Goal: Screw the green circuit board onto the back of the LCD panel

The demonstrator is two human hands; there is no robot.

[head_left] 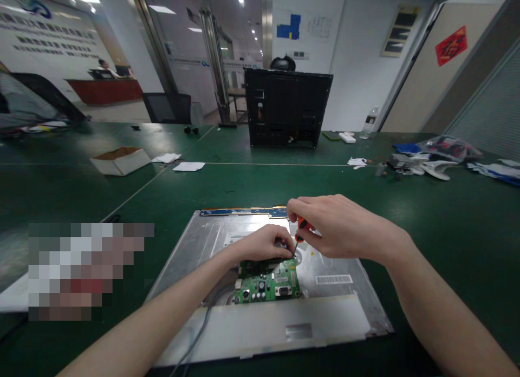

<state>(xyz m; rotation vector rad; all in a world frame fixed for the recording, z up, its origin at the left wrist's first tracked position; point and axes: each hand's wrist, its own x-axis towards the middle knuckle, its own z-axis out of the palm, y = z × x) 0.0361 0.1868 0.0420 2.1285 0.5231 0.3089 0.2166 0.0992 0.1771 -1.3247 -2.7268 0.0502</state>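
A flat metal display panel [333, 317] lies on the green table, with a green circuit board [268, 286] on its middle and a thin blue board [239, 212] along its far edge. My right hand [335, 225] grips an orange and black screwdriver [301, 229], whose shaft points down to the circuit board's far right corner. Beside that tip, my left hand [268, 242] has its fingers bent together at the board's far edge; whatever lies between them is too small to make out. A grey cable [203, 325] runs from the board's left side toward the near edge.
Behind the panel stands a black monitor housing [288, 109]. An open carton [121, 161] and white papers [189, 166] lie at the left. Plastic bags [450, 148], small parts and a bottle [369, 123] are at the right. A blurred-out patch [85, 271] covers the left side.
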